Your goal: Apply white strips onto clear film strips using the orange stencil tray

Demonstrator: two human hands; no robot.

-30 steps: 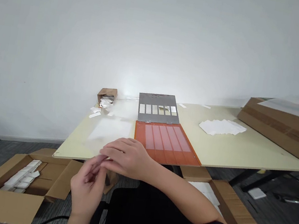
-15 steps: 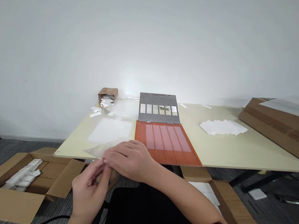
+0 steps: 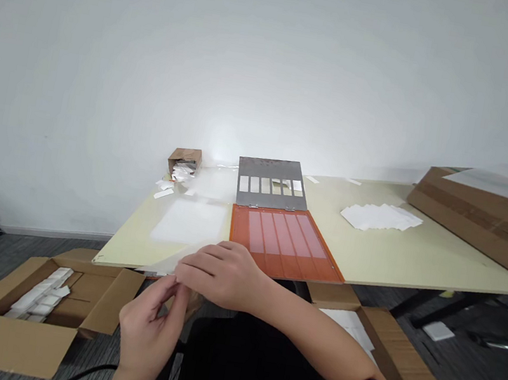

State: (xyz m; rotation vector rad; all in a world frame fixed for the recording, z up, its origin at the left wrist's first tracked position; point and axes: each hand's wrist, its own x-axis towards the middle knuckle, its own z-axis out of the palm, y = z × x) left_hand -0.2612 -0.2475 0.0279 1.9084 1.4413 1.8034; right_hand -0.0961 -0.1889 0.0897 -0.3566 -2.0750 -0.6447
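Near the table's front edge, both hands meet at a thin translucent sheet [image 3: 174, 259]. The fingertips of my left hand [image 3: 150, 324] are pinched together at its near corner. My right hand [image 3: 224, 275] lies over the sheet from the right, its fingers bent and closed against the left fingertips. Its thumb and the exact grip are hidden. Just beyond the right hand lies an orange jig plate [image 3: 285, 265] carrying several clear pinkish strips. Hinged to its far edge is a grey metal frame [image 3: 269, 168] with several slots, laid open. Flat on the table left of the jig is a white translucent sheet stack [image 3: 191, 222].
A small cardboard box [image 3: 185, 155] with white scraps stands at the table's back left. White cards [image 3: 382, 217] are fanned out right of the jig, before a large cardboard box [image 3: 481, 219]. Open cartons [image 3: 10, 344] [image 3: 405, 361] stand below the table on both sides.
Both hands stay together with the fingertips in nearly the same place. The translucent sheet has tilted and shifted slightly. The view has moved a little.
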